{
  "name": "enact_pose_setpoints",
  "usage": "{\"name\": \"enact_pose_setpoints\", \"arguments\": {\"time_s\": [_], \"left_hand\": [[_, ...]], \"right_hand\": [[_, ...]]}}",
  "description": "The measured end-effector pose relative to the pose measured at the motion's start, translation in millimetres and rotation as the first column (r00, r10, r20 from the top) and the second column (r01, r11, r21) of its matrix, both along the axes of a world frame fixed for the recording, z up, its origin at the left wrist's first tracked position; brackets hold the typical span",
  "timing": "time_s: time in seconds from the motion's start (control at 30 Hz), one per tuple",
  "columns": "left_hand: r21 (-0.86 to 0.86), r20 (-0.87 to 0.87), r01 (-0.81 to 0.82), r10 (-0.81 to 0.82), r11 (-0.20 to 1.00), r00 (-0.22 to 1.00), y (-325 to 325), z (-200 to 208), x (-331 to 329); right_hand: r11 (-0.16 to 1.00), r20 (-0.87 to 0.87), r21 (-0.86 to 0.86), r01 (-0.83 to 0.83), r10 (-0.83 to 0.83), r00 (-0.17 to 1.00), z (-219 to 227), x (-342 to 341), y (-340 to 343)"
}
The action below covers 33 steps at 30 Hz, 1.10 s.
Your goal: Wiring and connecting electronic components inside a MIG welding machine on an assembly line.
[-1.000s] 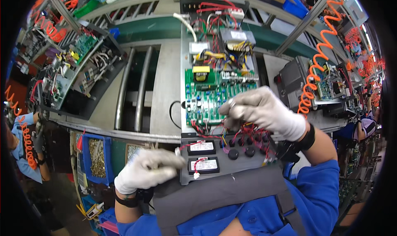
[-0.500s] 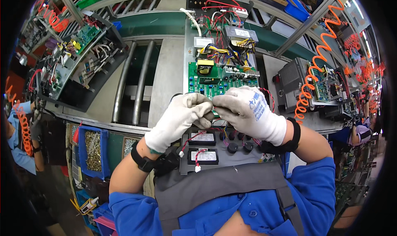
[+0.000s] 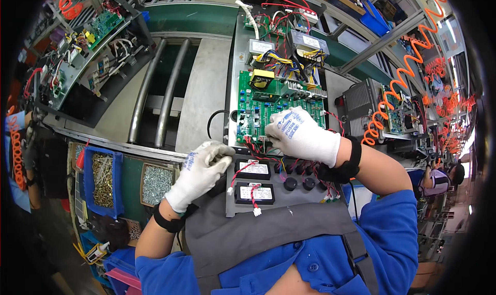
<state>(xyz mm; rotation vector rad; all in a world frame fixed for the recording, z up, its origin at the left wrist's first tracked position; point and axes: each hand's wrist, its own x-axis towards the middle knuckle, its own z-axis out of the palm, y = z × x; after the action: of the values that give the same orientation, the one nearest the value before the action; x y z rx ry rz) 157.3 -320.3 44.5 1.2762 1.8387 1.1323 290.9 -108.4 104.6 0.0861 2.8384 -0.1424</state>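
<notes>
Green circuit board (image 3: 254, 109) lies partly beneath the right hand (image 3: 300, 135), whose fingers bunch together; from here I can't tell whether they grip anything. Off to its left, the left hand (image 3: 200, 172) hangs half-curled, contents unclear. Snagged by a fingertip, the red wires (image 3: 251, 145) beside the right hand could pull loose.

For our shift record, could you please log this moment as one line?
left hand: beside grey panel, contact unclear | right hand: over green circuit board, grip hidden | on panel: two black modules with white labels

Room over plate (image 3: 202, 86), cable (image 3: 208, 123) alongside
</notes>
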Motion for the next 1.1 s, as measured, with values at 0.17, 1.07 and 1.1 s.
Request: {"name": "enact_pose_setpoints", "arguments": {"time_s": [0.17,1.07,1.1], "left_hand": [[-0.038,0.22,-0.107,0.112,0.994,0.969,2,-5,11],[-0.168,0.544,-0.011,0.103,0.986,0.833,36,-31,-8],[-0.063,0.516,-0.07,0.092,0.996,0.852,33,-33,-4]], "right_hand": [[0.995,0.024,0.067,-0.075,0.074,0.997,3,-3,-3],[0.974,0.072,-0.054,-0.22,0.224,0.972,8,23,-19],[0.963,0.0,-0.222,-0.154,0.158,0.988,9,23,-13]]}}
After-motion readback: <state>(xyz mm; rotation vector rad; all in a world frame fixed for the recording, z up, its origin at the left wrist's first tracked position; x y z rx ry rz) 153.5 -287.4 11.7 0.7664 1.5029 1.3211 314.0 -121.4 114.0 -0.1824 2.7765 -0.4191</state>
